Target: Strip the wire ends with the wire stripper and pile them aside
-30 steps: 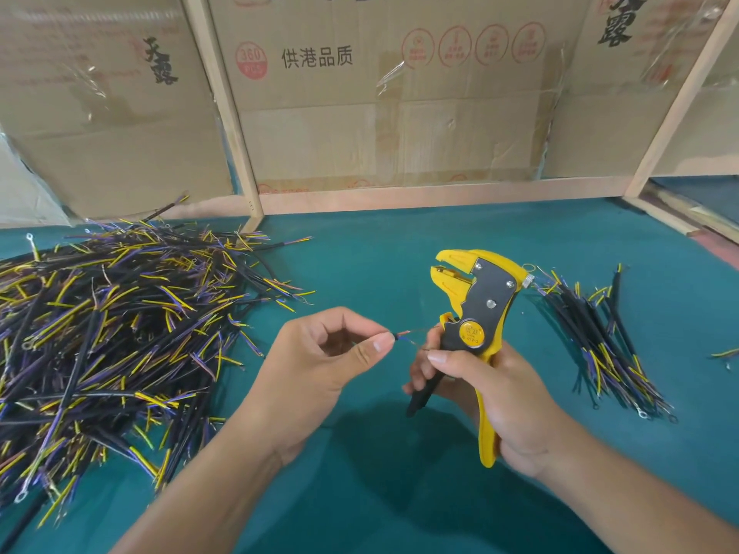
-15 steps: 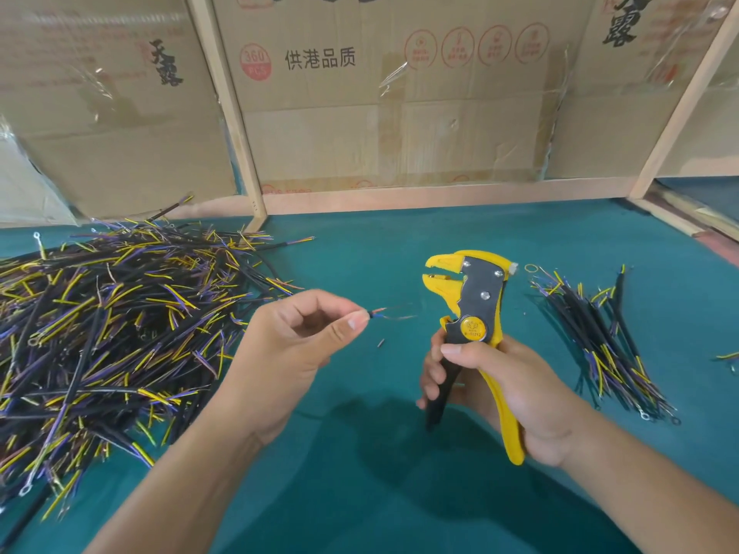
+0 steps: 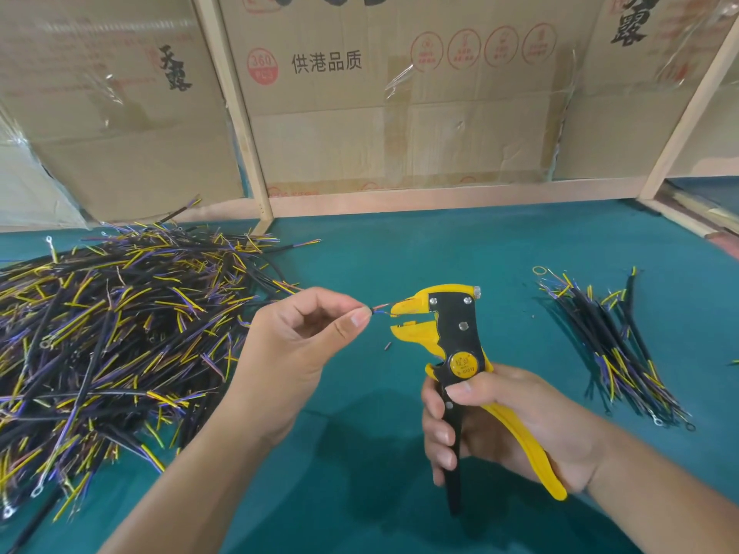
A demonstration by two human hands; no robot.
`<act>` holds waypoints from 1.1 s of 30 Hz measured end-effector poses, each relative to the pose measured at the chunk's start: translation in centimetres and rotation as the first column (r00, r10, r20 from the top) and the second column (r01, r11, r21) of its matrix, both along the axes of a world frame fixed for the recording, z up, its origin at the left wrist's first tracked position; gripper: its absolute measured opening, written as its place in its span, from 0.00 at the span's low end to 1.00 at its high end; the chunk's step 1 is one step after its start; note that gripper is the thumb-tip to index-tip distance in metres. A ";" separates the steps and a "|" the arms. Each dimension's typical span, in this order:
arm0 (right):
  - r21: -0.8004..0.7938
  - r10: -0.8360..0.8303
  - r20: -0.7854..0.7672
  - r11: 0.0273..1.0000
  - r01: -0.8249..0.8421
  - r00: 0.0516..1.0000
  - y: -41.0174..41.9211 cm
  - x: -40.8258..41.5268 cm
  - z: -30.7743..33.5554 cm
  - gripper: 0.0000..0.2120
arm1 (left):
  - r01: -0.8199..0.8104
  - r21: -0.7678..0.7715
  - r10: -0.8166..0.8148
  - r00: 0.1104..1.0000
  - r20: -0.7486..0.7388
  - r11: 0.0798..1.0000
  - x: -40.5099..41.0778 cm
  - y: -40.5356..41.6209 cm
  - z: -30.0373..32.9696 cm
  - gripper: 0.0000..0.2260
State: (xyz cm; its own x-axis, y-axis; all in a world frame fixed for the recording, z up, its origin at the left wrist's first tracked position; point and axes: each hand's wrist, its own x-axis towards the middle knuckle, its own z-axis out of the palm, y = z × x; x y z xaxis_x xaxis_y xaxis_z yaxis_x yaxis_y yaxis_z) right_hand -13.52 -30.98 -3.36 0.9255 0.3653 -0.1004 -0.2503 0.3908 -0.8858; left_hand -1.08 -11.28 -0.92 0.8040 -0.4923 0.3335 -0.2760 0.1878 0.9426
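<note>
Wire (image 3: 379,309) pinched in left hand (image 3: 296,353), coloured tips at the open yellow beak of stripper (image 3: 448,333) | right hand (image 3: 516,425) grips its handles | bare green worktop (image 3: 420,253) between big pile (image 3: 112,333) left and small pile (image 3: 612,345) right; cardboard wall behind

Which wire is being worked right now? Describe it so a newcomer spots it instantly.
Start at the teal table, between the big tangled pile and the small pile. The wire is the one off the table, pinched in the left hand, its tip at the open jaws of the yellow wire stripper gripped by the right hand.
</note>
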 end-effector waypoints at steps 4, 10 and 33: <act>0.017 0.005 0.012 1.000 -0.005 1.000 0.1 -0.1 0.0 0.10 | -0.015 0.005 0.015 1.000 0.001 1.000 0.0 0.0 0.0 0.04; 0.042 -0.022 0.025 0.999 0.020 0.999 0.0 0.1 0.0 0.10 | 0.004 0.015 -0.004 1.000 -0.002 1.000 0.0 0.1 0.1 0.04; -0.014 -0.123 -0.071 0.992 0.122 0.990 1.1 -0.3 0.4 0.16 | -0.021 0.074 0.024 0.998 -0.049 0.997 -0.3 -0.2 -0.2 0.10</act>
State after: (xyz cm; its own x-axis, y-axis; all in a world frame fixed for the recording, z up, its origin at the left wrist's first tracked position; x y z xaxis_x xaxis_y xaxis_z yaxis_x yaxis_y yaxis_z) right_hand -13.81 -29.86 -2.95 0.9534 0.2485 -0.1711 -0.2642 0.4138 -0.8712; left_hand -1.34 -11.50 -1.16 0.8300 -0.4955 0.2560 -0.2313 0.1118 0.9664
